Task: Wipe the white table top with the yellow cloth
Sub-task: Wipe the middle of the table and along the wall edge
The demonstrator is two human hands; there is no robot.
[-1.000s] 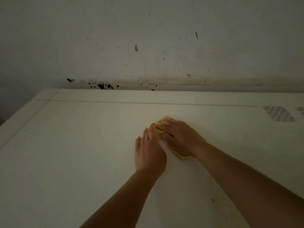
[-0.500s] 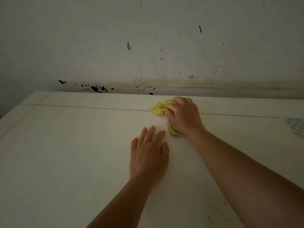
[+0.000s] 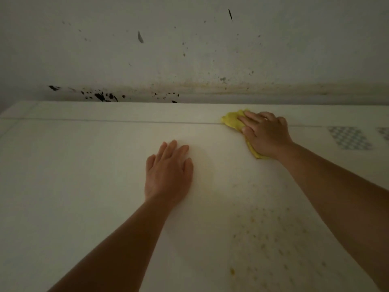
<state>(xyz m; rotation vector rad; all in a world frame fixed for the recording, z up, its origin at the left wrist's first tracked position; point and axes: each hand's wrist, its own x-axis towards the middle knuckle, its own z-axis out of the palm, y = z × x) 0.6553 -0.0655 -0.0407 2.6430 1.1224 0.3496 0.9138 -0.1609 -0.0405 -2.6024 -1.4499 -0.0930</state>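
The white table top [image 3: 84,175] fills the lower part of the head view. My right hand [image 3: 266,133] presses down on the crumpled yellow cloth [image 3: 232,121] at the far right of the table, close to the seam line near the back edge. Most of the cloth is hidden under the palm; one end sticks out to the left and a strip shows below the wrist. My left hand [image 3: 169,171] lies flat on the table in the middle, fingers together, holding nothing.
A stained wall [image 3: 189,49] with dark specks rises right behind the table's back edge. Grey checkered patches [image 3: 349,138] mark the table at far right. Faint yellowish spots [image 3: 269,234] dot the surface at lower right.
My right hand slid the cloth away from me and to the right, up to the back seam. My left hand stayed flat on the table, its fingers now spread a little wider.
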